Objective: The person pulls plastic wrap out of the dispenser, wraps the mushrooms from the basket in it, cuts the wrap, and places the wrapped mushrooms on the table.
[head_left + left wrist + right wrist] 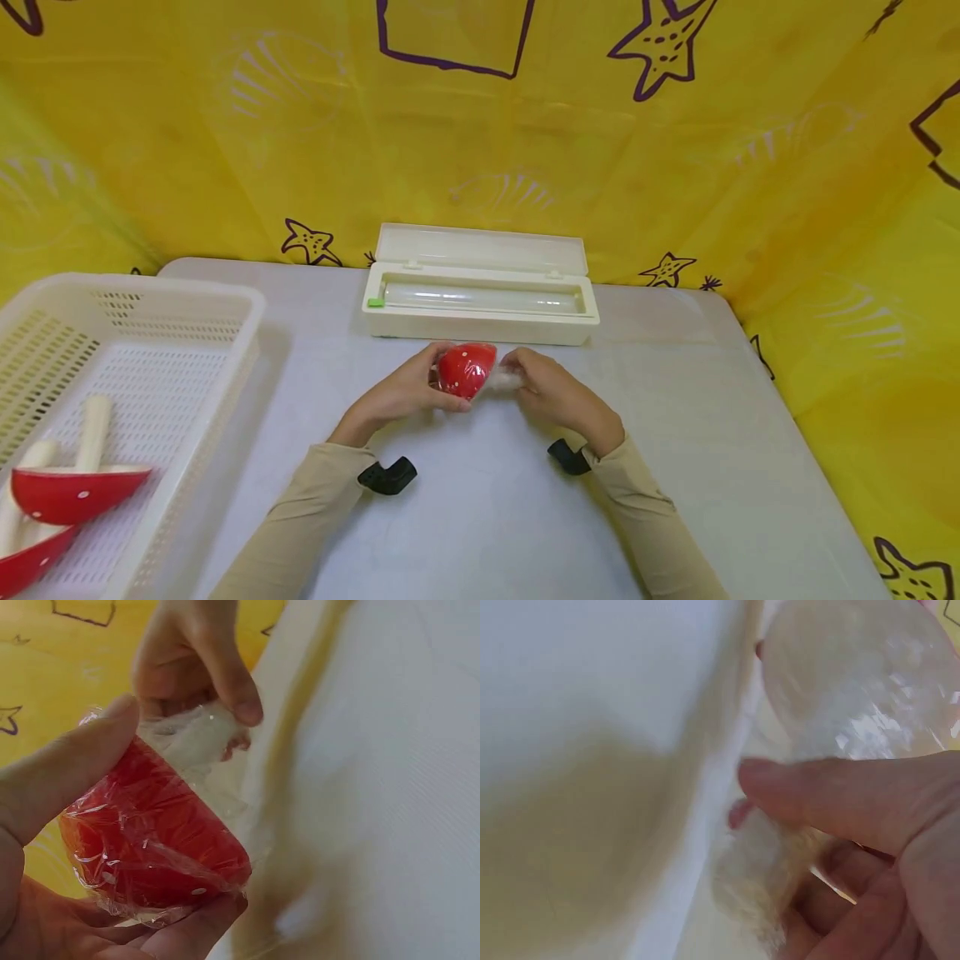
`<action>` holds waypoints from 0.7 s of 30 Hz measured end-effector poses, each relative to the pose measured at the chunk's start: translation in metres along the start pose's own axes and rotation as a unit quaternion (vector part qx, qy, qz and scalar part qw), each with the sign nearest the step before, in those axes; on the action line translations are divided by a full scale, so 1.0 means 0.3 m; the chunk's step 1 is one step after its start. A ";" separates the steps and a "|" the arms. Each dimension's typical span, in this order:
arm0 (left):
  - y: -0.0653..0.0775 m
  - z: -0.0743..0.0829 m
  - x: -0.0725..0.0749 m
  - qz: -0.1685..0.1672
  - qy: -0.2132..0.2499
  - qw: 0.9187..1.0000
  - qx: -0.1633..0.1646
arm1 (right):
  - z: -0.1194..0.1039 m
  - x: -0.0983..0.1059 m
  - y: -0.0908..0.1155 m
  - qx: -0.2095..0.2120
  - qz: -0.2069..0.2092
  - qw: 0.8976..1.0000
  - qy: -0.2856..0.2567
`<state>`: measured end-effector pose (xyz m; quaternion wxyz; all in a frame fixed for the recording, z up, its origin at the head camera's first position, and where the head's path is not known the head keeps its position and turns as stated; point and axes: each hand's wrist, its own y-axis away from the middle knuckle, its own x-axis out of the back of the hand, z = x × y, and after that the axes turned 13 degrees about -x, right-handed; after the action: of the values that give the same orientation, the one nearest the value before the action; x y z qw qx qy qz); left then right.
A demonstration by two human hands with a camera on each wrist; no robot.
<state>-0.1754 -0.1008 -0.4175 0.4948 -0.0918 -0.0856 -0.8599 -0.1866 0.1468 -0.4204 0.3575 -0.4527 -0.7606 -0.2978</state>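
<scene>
A mushroom-shaped ladle point(467, 371), its red bowl dotted white, is wrapped in clear, wrinkled cling film point(154, 859). My left hand point(405, 389) grips the red bowl, thumb on one side and fingers beneath. On the other side, my right hand point(553, 392) holds the pale, film-covered handle point(754, 866) between thumb and curled fingers. The right wrist view shows the bowl's whitish open side point(855, 682) with shiny film across it. Beyond the hands stands a cream cling film dispenser box point(480, 325), lid up, with a film roll point(480, 297) inside.
A white perforated basket point(251, 321) on the left contains more red-and-white ladles point(82, 493). Behind the white-covered table point(465, 517) hangs a yellow curtain point(480, 133) with starfish drawings. The dispenser has a green tab point(376, 302) at its left end.
</scene>
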 end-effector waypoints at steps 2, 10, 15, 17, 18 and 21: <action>-0.001 -0.004 -0.006 -0.011 -0.004 1.000 -0.002 | 0.007 0.014 0.004 -0.008 0.003 1.000 0.005; -0.009 -0.016 -0.021 -0.024 0.029 0.999 -0.004 | 0.051 0.054 0.009 0.009 0.034 0.999 0.018; -0.017 -0.025 -0.034 -0.037 0.018 0.999 0.001 | 0.061 0.052 0.008 0.024 0.032 0.999 0.016; -0.019 -0.027 -0.039 -0.037 0.004 0.999 -0.004 | 0.063 0.049 0.009 0.027 0.032 0.999 0.016; -0.020 -0.028 -0.040 -0.038 -0.002 0.999 -0.008 | 0.064 0.048 0.009 0.027 0.032 0.999 0.016; -0.018 -0.028 -0.044 -0.048 -0.013 0.999 -0.013 | 0.069 0.052 0.013 0.015 0.029 0.999 0.015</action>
<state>-0.1743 -0.0891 -0.4290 0.4509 -0.1054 -0.0848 -0.8823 -0.1941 0.1719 -0.4192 0.3840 -0.4643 -0.7462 -0.2831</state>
